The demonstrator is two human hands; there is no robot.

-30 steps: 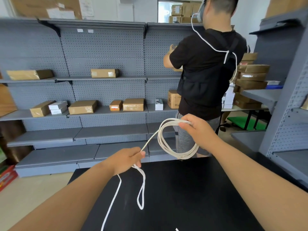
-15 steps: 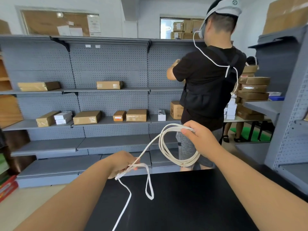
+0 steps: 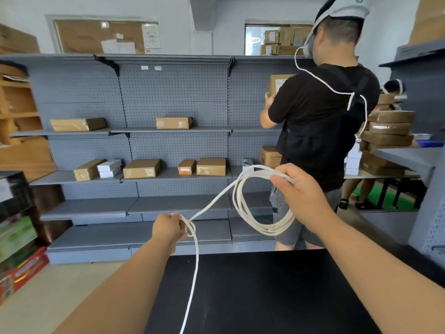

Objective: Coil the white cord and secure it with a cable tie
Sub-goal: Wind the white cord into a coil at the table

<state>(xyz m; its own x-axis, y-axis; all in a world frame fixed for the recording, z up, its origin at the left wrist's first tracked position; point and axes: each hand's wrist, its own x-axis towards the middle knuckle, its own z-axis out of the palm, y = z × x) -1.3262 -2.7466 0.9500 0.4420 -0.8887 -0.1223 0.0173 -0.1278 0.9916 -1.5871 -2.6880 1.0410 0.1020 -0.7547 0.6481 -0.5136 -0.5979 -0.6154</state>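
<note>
**White cord half coiled between two raised hands**

The right hand point(image 3: 302, 192) is closed around the top of a bundle of loops of the thin white braided cord point(image 3: 243, 208), thumb pointing left across the strands, and holds it up in the air above the far edge of the matte black table point(image 3: 265, 292). The loops hang below the hand in a rough oval, several strands lying close together at the bottom.

The left hand point(image 3: 169, 229) is lower and to the left, fingers pinched shut on the same cord. One strand runs taut from this hand up and to the right to the top of the coil. At the fingertips the cord makes a small loop, and from there its loose length drops straight down past the near left side of the table and out of the bottom of the view.

Beyond the table stands a long grey metal pegboard shelving unit point(image 3: 175, 143) carrying scattered brown cardboard boxes point(image 3: 142, 168) and a few small white ones. Another person in a black T-shirt point(image 3: 320, 121), back turned, stands at the shelves just behind the coil, wearing a grey head-mounted device and holding a cardboard box up at shoulder height. To the right, more taped brown parcels point(image 3: 390, 131) are stacked on a grey surface.
</note>
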